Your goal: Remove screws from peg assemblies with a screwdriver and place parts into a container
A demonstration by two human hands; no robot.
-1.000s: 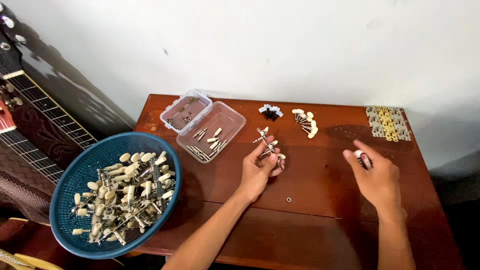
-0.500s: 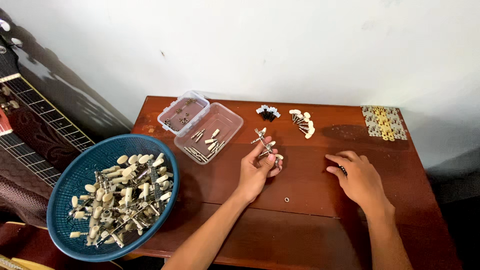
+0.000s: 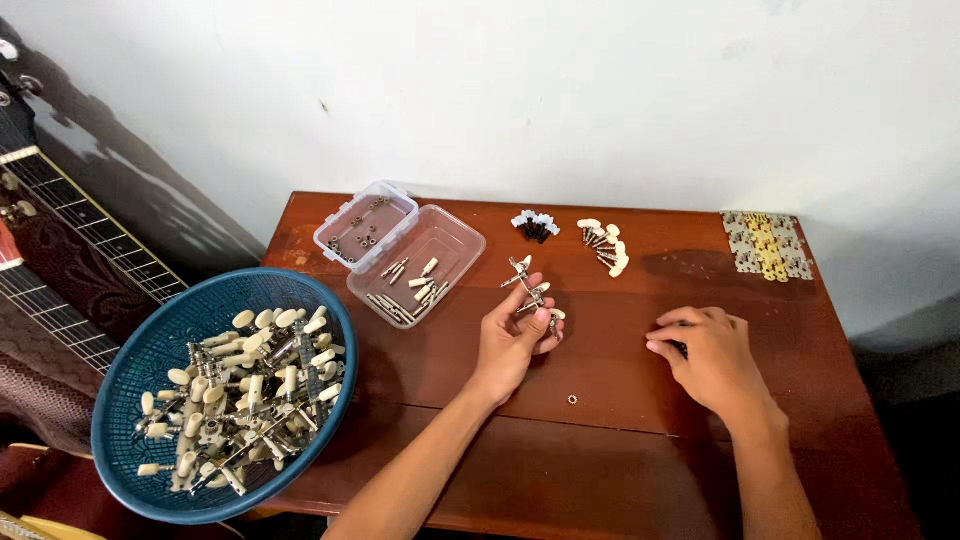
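The left hand [image 3: 512, 335] pinches a metal tuner strip with cream knobs [image 3: 530, 292]; the right hand [image 3: 705, 355], fingers curled, rests on the brown wooden bench [image 3: 620, 460]; the blue basket [image 3: 150, 360] holds many more.

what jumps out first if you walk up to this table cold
The blue basket heaped with cream-knobbed tuner pegs, at the table's left edge, grabs the eye first. Next, the left hand at the table's middle, holding up a metal tuner strip. The right hand rests knuckles-up on the wood to the right.
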